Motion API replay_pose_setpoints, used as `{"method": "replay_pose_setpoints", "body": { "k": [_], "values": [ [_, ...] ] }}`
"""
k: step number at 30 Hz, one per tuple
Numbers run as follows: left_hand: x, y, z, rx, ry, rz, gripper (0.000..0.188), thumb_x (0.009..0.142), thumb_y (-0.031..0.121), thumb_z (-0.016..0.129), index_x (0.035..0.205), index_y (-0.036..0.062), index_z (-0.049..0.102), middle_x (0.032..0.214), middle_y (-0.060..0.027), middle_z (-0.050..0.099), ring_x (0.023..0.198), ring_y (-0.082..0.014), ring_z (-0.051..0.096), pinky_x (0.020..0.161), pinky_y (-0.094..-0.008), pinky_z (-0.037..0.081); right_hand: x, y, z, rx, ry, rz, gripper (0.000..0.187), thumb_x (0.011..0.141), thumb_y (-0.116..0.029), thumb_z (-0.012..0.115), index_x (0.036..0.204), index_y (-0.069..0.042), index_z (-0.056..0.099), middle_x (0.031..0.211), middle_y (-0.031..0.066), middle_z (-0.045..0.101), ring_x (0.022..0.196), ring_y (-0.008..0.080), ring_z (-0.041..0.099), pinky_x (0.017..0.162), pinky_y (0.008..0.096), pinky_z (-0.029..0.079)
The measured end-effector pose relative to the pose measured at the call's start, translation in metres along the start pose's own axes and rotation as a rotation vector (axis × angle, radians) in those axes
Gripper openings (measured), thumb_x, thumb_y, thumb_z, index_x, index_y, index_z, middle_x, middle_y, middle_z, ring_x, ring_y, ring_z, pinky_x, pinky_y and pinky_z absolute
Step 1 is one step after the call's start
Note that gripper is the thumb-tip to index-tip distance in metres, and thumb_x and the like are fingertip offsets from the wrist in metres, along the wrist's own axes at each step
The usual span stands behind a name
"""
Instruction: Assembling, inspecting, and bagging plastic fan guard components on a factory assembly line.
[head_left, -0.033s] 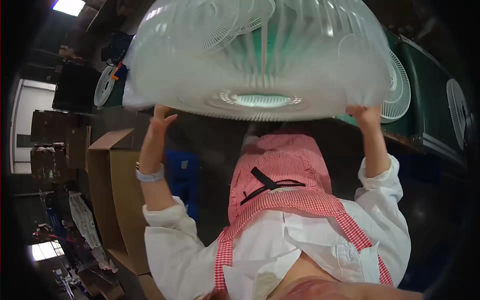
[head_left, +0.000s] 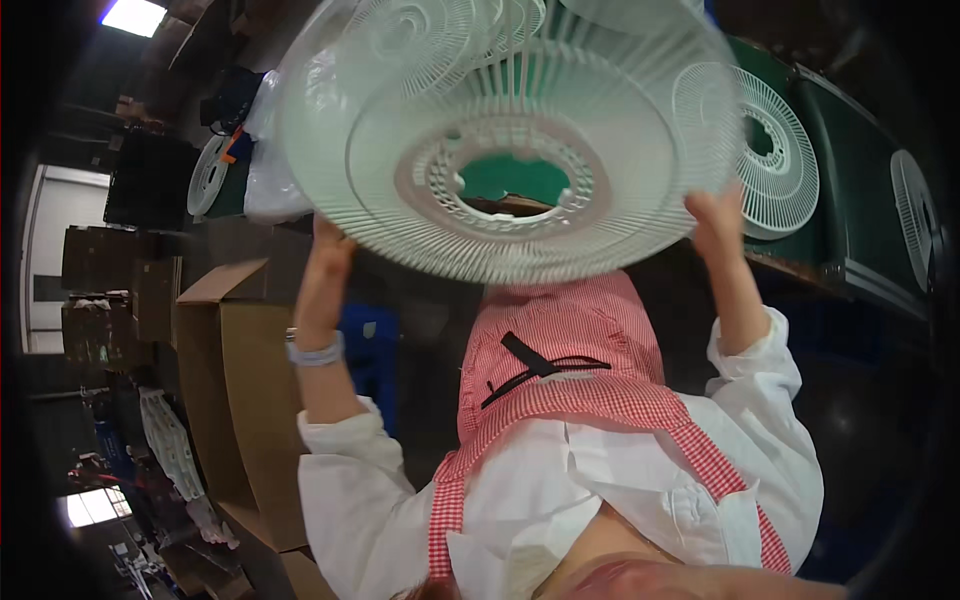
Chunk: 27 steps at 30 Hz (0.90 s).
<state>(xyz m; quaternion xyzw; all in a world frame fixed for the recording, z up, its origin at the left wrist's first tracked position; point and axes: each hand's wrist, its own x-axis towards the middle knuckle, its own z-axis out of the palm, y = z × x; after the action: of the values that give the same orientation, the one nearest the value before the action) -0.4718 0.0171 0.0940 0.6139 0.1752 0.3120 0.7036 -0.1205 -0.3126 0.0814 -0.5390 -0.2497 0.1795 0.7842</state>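
A big round white fan grille [head_left: 500,248], with fine radial ribs and a wide hole in its middle, is held up in front of me at a tilt. My left hand [head_left: 328,250] grips its rim at the lower left, the fingertips mostly hidden behind it. On the right side, my right hand [head_left: 718,222] is closed on the rim, thumb toward the ribs. Motion blurs the grille's upper part. Green work surface [head_left: 510,178] shows through the hole. Another white fan grille [head_left: 785,165] lies just beyond my right hand.
More grilles lie behind the held one; others sit at the far right [head_left: 912,215] and far left [head_left: 208,175]. Clear plastic wrapping [head_left: 272,180] rests near my left hand. A tall open cardboard box [head_left: 262,400] stands at left, with a blue crate [head_left: 372,345] beside it.
The grille has tipped so its face and central hole show more fully, and its near edge has come lower. My left hand has shifted slightly inward and down with it.
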Motion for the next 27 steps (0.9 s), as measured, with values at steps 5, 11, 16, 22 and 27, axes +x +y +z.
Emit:
{"method": "replay_pose_setpoints", "body": {
  "k": [5,11,16,22,27],
  "values": [
    [-0.008,-0.136,0.040,-0.247,0.388,-0.668,0.045,0.096,0.034,0.059,0.124,-0.0008,0.055,0.116,-0.0132,0.065,0.102,-0.0230,0.064,0.085,-0.0369,0.053,-0.037,0.059,0.022,-0.005,-0.019,0.775,0.040,0.093,-0.033,0.060,0.113,0.001,0.057,0.083,0.0013,0.062,0.067,0.0072,0.058,0.054,0.0224,0.044],
    [-0.014,-0.156,0.044,-0.247,0.290,-0.529,0.051,0.099,0.036,0.052,0.133,-0.0020,0.049,0.128,-0.0133,0.060,0.112,-0.0270,0.060,0.096,-0.0383,0.049,-0.047,0.108,-0.007,-0.053,-0.055,0.762,0.046,0.095,-0.033,0.056,0.123,0.003,0.054,0.110,0.0088,0.064,0.096,0.0177,0.062,0.086,0.0327,0.050],
    [0.013,-0.149,0.035,-0.287,0.242,-0.589,0.051,0.100,0.032,0.050,0.138,-0.0014,0.044,0.133,-0.0139,0.056,0.120,-0.0285,0.055,0.104,-0.0410,0.043,-0.044,0.099,0.006,-0.075,0.055,0.712,0.048,0.094,-0.034,0.058,0.124,0.003,0.052,0.105,0.0093,0.061,0.089,0.0134,0.058,0.073,0.0274,0.048],
    [0.062,-0.098,0.036,-0.234,0.083,-0.220,0.055,0.093,0.012,0.061,0.142,0.0017,0.037,0.130,-0.0100,0.054,0.116,-0.0220,0.056,0.095,-0.0342,0.049,0.024,0.057,0.011,-0.152,-0.061,0.242,0.060,0.083,-0.026,0.071,0.129,0.003,0.046,0.112,0.0080,0.059,0.097,0.0150,0.058,0.083,0.0279,0.047],
    [0.137,-0.064,0.021,0.183,-0.098,-0.211,0.058,0.079,-0.004,0.068,0.133,-0.0025,0.048,0.124,-0.0081,0.059,0.111,-0.0187,0.058,0.091,-0.0322,0.049,0.116,0.011,0.031,-0.332,-0.191,0.000,0.087,0.067,-0.017,0.085,0.139,-0.004,0.038,0.124,0.0100,0.056,0.117,0.0220,0.053,0.099,0.0345,0.043]
  ]
}}
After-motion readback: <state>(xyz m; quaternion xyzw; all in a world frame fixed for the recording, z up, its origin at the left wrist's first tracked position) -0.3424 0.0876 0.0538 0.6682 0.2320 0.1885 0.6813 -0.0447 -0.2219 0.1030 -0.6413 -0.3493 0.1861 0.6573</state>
